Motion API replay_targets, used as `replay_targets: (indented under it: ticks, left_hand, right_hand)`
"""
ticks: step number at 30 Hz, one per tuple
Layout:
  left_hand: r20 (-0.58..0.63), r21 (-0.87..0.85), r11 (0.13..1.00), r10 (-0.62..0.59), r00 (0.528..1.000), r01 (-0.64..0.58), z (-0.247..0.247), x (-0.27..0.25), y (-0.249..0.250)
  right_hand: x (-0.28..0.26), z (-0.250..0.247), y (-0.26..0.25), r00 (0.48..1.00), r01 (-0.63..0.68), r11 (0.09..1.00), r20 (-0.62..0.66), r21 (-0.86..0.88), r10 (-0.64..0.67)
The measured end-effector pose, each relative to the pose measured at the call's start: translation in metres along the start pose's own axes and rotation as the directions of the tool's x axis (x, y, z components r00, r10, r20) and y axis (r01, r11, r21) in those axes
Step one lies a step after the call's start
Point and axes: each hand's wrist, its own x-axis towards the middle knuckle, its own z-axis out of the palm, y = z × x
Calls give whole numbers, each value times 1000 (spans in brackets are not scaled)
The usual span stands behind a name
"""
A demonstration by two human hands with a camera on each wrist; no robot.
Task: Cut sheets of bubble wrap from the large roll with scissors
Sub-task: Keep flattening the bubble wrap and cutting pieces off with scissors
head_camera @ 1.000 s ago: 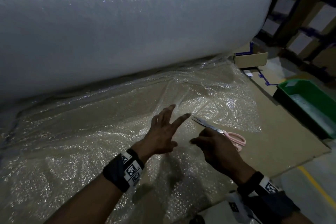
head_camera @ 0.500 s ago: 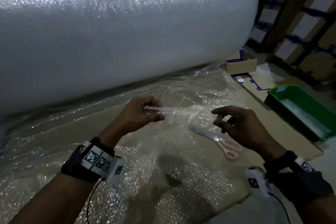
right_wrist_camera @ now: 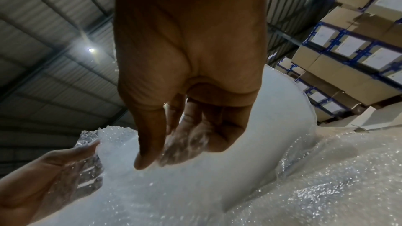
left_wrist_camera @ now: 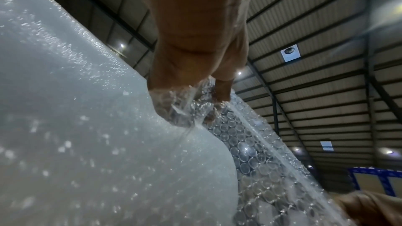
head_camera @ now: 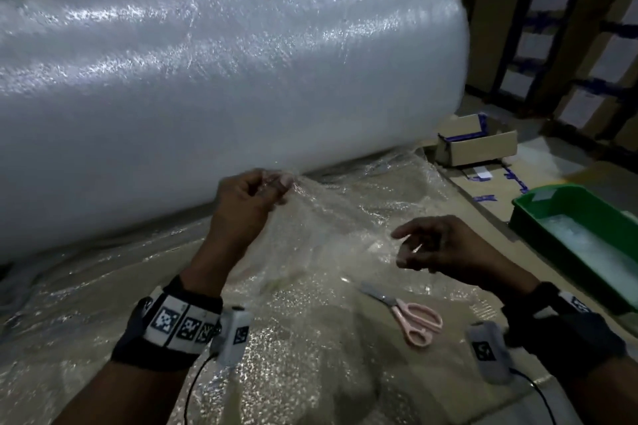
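Bubble wrap [head_camera: 345, 228] is trailing loose from the large roll [head_camera: 207, 97] across the floor; the left hand [head_camera: 248, 200] is pinching its raised edge, while the right hand [head_camera: 438, 245], fingers loosely curled, is holding nothing. Scissors [head_camera: 411, 314] are lying untouched nearby, so this cut seemingly is not yet begun.

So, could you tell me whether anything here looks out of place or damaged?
Nothing stands out. The left hand pinches the sheet off the roll; the scissors lie unused on the wrap.
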Motion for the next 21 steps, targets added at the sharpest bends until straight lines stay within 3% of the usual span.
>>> replay_targets:
  ticks: [6,11,18,21]
  left_hand:
    - [-83,93,994,69,994,-61,73,6,39]
    - [-150,52,997,69,986,-62,110,9,65]
    - [-188,-12,1000,-20,982,18,125,5,90]
    - [-162,-60,997,-52,985,43,131,6,90]
  right_hand:
    - [7,-74,45,1000,15,997,-27,74,-13]
    - [2,-125,67,1000,11,987,-10,157,-9]
    - [-6,-177,70,976,106,899,-218,425,-12]
    - [-6,-188,63,967,117,893,-256,435,-2]
